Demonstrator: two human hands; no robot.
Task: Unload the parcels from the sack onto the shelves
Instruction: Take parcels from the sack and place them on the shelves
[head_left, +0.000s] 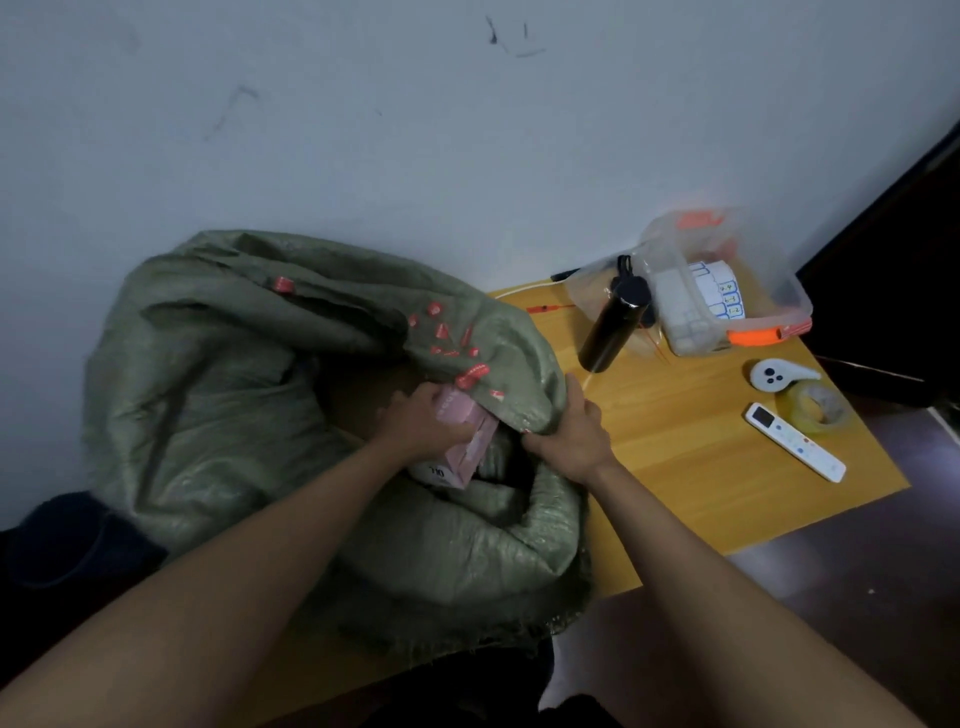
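Observation:
A big green woven sack (218, 395) with red printed marks lies against the wall, partly on a wooden table (691, 447). In the sack's mouth my left hand (423, 423) grips a pink box-shaped parcel (470, 452). A brown cardboard parcel (363, 395) shows deeper inside the sack behind it. My right hand (574, 434) pinches the sack's upper rim, holding the mouth apart. No shelves are in view.
On the table stand a black bottle (613, 325), a clear plastic box (727, 280) with an orange handle and label rolls, a tape dispenser (779, 374), a tape roll (815, 408) and a white remote (795, 441). Dark bundle (67, 540) at left.

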